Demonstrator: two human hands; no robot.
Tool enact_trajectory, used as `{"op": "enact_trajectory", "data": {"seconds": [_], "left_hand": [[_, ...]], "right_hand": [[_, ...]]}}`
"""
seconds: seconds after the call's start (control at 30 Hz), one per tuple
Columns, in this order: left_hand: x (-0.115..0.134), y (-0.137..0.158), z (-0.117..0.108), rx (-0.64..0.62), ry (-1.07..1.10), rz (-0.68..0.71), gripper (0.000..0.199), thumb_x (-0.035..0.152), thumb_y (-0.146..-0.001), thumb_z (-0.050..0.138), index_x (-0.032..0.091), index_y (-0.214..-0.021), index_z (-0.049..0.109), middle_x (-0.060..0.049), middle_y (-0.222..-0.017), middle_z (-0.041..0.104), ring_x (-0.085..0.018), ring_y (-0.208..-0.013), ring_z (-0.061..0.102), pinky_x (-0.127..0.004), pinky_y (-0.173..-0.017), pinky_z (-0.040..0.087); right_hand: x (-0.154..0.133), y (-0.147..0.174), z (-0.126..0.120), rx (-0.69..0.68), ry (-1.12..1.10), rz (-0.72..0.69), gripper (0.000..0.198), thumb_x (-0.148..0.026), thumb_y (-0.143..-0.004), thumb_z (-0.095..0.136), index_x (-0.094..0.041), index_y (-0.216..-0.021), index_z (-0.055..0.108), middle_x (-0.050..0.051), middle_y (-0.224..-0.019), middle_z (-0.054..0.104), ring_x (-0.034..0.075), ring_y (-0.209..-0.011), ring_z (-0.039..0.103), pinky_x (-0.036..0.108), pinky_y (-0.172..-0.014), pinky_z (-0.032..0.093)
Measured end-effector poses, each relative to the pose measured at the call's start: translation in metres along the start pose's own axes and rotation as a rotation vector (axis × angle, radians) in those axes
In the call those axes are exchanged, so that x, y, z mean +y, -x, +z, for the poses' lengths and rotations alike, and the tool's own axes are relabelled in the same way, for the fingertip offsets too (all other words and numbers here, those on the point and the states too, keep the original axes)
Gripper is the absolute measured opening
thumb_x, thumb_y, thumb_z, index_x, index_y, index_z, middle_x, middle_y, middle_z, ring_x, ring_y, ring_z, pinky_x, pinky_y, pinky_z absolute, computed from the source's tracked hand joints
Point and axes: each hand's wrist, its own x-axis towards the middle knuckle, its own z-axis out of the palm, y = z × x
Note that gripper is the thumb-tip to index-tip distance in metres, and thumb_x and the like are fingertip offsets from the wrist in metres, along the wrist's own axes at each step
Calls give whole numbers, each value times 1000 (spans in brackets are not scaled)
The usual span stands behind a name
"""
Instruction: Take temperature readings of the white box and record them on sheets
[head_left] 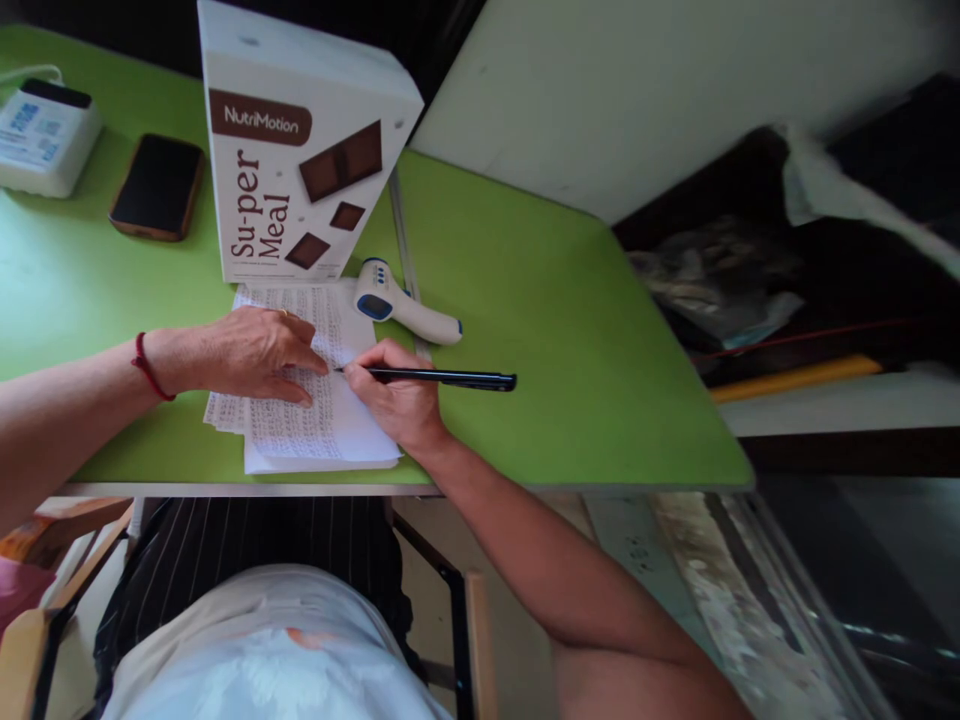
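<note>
A stack of paper sheets [356, 430] covered in rows of small handwriting lies near the front edge of the green table. My left hand [251, 350] rests on the sheets with its fingers stretched out, the index fingertip close to the pen's tip. In my right hand [401, 400] is a black pen [472, 379], pinched between thumb and fingers, its tip at the written area of the top sheet. The pen's back end points right, over the bare table.
A white infrared thermometer [409, 308] lies just beyond the papers. Behind them stands a white NutriMotion box [255, 190]. A dark phone [159, 187] and a white device with a cable [49, 140] are at the left. The green table [570, 350] meets a wall behind.
</note>
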Motion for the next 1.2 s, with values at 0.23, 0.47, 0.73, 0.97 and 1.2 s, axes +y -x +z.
{"op": "enact_trajectory", "data": {"seconds": [0.23, 0.47, 0.73, 0.97, 1.2], "left_hand": [[-1, 0, 0, -1, 8, 11, 24, 36, -92, 75, 24, -112, 79, -6, -93, 73, -21, -89, 71, -26, -65, 45], [0, 0, -1, -11, -1, -1, 23, 36, -91, 75, 25, -112, 79, -6, -94, 74, -20, -89, 70, -24, -65, 45], [2, -1, -2, -37, -18, -21, 23, 33, -91, 76, 25, -112, 79, -5, -94, 74, -20, -89, 70, -25, -66, 45], [0, -1, -1, -28, -11, -10, 25, 34, -90, 76, 24, -113, 78, -5, -94, 74, -20, -89, 70, -25, -66, 45], [1, 0, -2, -36, -4, -20, 22, 33, -90, 76, 24, -110, 79, -6, -94, 74, -21, -90, 70, -25, -67, 46]], "right_hand": [[-1, 0, 0, 21, 12, 38, 17, -30, -83, 63, -25, -68, 57, -5, -59, 57, 13, -56, 49, 27, -55, 43], [-1, -1, 0, -21, 5, 48, 19, -30, -83, 63, -25, -66, 55, -5, -58, 55, 12, -55, 46, 27, -55, 43], [0, 0, 1, 23, -30, 32, 18, -29, -83, 63, -25, -68, 56, -6, -57, 55, 12, -54, 48, 26, -54, 42], [-1, -1, 1, 8, -32, 51, 18, -28, -82, 64, -25, -67, 54, -6, -57, 55, 12, -54, 47, 27, -54, 43], [-1, -1, 1, 17, -22, 65, 19, -31, -83, 63, -25, -67, 55, -5, -56, 55, 13, -54, 48, 27, -54, 44]]}}
